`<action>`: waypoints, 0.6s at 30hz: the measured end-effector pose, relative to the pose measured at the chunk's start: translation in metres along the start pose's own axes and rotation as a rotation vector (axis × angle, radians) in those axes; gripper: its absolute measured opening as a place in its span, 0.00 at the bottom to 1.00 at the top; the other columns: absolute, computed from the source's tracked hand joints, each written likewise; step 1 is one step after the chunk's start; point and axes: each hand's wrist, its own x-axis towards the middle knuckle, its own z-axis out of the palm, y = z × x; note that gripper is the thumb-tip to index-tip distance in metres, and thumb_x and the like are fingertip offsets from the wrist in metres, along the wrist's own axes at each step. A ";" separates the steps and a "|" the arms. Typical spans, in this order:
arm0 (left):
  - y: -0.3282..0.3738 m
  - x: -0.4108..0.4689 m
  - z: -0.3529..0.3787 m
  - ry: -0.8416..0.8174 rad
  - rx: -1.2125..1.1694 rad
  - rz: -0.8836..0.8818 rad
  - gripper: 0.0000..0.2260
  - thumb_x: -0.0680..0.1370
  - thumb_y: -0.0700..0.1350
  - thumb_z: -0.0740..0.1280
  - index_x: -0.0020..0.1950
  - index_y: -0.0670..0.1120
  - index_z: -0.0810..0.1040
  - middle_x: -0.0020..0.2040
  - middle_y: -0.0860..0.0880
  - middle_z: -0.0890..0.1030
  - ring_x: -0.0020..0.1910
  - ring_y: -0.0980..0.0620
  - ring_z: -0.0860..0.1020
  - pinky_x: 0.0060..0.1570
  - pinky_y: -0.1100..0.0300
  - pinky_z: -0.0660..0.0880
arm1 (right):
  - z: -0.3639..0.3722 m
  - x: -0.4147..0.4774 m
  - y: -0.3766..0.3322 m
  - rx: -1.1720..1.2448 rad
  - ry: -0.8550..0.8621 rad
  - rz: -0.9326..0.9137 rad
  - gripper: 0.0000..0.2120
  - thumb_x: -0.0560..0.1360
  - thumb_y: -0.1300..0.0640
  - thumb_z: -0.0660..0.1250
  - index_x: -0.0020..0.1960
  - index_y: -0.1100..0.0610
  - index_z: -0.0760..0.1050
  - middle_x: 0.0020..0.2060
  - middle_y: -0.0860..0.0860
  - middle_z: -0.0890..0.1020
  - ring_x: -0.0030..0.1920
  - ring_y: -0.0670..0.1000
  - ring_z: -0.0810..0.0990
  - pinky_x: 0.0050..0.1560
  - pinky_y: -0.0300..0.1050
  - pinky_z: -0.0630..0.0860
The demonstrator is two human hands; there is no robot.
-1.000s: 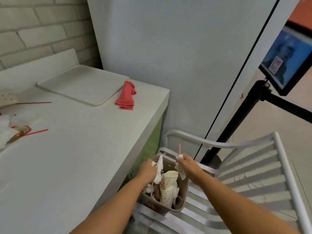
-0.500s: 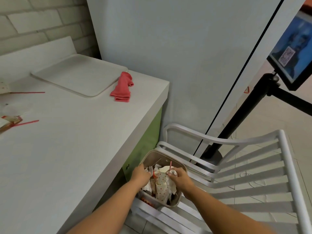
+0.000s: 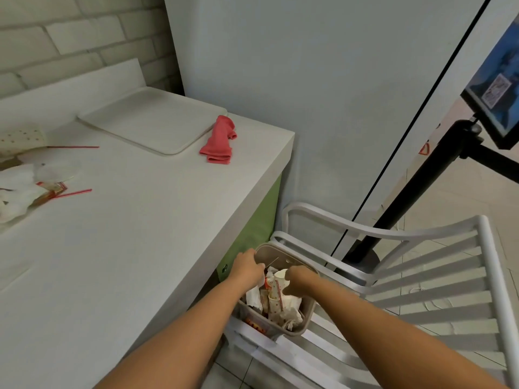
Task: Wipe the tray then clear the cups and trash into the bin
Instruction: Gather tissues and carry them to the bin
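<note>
Far left of the bin (image 3: 289,255) and above it, a dotted cup (image 3: 19,137), crumpled napkins (image 3: 15,192) and red straws (image 3: 73,192) are lying on the surface (image 3: 126,248). These are judged to be awaiting clearance. Closer to the bin, the tray (image 3: 151,120) is sitting bare, with the red cloth (image 3: 219,141) lying folded just beside it on the bin's side.

The left hand (image 3: 248,266) is hovering at the bin's left rim with its fingers curled downward. Whether it is grasping anything cannot be told. The bin is resting on the slatted chair (image 3: 421,276) and is holding stacked cups (image 3: 276,293) and paper. The right hand (image 3: 299,280) is reaching into the bin from the right with its fingers hidden, so its state cannot be told.

Hazards:
- **Tipping:** pressing down on one side may be tipping the bin off the slats.
- **Spilling:** the contents are standing near the rim, so further items may be spilling over.
</note>
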 end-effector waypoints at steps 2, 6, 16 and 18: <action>0.005 -0.004 -0.008 0.047 0.000 0.048 0.15 0.79 0.42 0.61 0.66 0.43 0.70 0.64 0.44 0.74 0.61 0.47 0.74 0.58 0.58 0.70 | -0.016 -0.002 -0.007 -0.003 0.007 0.038 0.15 0.78 0.54 0.62 0.58 0.65 0.75 0.57 0.59 0.81 0.41 0.53 0.80 0.41 0.43 0.76; 0.020 -0.022 -0.033 0.188 -0.049 0.209 0.08 0.79 0.40 0.60 0.55 0.43 0.77 0.54 0.44 0.80 0.48 0.51 0.77 0.50 0.60 0.74 | -0.057 -0.023 -0.035 -0.081 0.015 0.016 0.16 0.79 0.58 0.62 0.33 0.61 0.69 0.32 0.54 0.85 0.26 0.48 0.73 0.37 0.41 0.76; 0.004 -0.067 -0.138 0.634 -0.145 0.390 0.08 0.79 0.40 0.60 0.52 0.43 0.78 0.42 0.52 0.76 0.40 0.55 0.73 0.41 0.68 0.68 | -0.125 -0.071 -0.137 -0.129 0.230 -0.222 0.15 0.76 0.53 0.63 0.33 0.57 0.74 0.12 0.47 0.71 0.23 0.47 0.71 0.33 0.39 0.70; -0.019 -0.072 -0.159 0.689 -0.120 0.335 0.08 0.79 0.40 0.60 0.53 0.43 0.77 0.46 0.52 0.75 0.43 0.55 0.73 0.44 0.67 0.68 | -0.121 -0.073 -0.163 -0.100 0.277 -0.287 0.11 0.76 0.53 0.63 0.37 0.58 0.75 0.21 0.48 0.77 0.27 0.48 0.73 0.36 0.40 0.72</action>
